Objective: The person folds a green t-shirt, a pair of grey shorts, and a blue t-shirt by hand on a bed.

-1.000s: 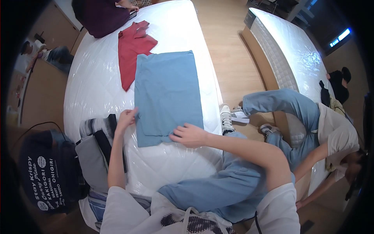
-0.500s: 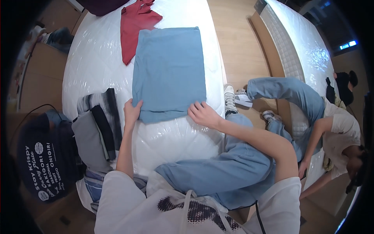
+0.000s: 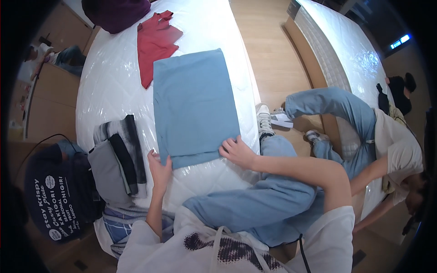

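Note:
A light-blue piece of cloth (image 3: 195, 104), folded into a large rectangle, lies flat on the plastic-covered mattress (image 3: 109, 86) in front of me. A narrow folded band runs along its near edge. At the near left corner is my left hand (image 3: 160, 170), its thumb against the cloth and its fingers apart from the thumb, just beside the edge. My right hand (image 3: 239, 152) has curled fingers gripping the near right corner. Beyond the blue cloth, a red garment (image 3: 154, 43) with straps lies close to its far left corner.
Folded grey, black and white clothes (image 3: 111, 175) are stacked on the left, beside a dark printed garment (image 3: 54, 191). A purple item (image 3: 116, 13) sits at the far end. On the right, another person (image 3: 396, 154) leans by a second wrapped mattress (image 3: 341, 45).
The blue cloth has come a little toward me, its left side more than its right. Both hands have moved nearer with it. The whole view has also shifted slightly.

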Demonstrator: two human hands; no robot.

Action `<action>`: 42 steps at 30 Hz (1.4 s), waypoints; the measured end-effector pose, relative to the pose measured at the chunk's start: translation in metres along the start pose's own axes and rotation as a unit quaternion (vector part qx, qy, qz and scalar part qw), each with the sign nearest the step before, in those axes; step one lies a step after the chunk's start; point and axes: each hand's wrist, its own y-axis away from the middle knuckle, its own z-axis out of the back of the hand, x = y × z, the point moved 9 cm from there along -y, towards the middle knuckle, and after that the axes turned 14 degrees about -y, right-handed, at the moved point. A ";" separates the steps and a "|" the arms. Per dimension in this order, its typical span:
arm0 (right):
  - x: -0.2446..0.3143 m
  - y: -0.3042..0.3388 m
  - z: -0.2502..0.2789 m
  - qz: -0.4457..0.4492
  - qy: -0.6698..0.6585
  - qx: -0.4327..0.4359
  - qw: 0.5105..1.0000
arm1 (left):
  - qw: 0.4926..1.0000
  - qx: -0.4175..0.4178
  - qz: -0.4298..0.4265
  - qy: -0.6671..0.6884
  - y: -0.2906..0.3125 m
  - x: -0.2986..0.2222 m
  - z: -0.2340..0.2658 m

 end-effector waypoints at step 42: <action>-0.147 0.006 0.011 -0.307 -0.743 -0.151 0.575 | 0.890 0.358 -0.032 0.281 -0.104 -0.042 0.011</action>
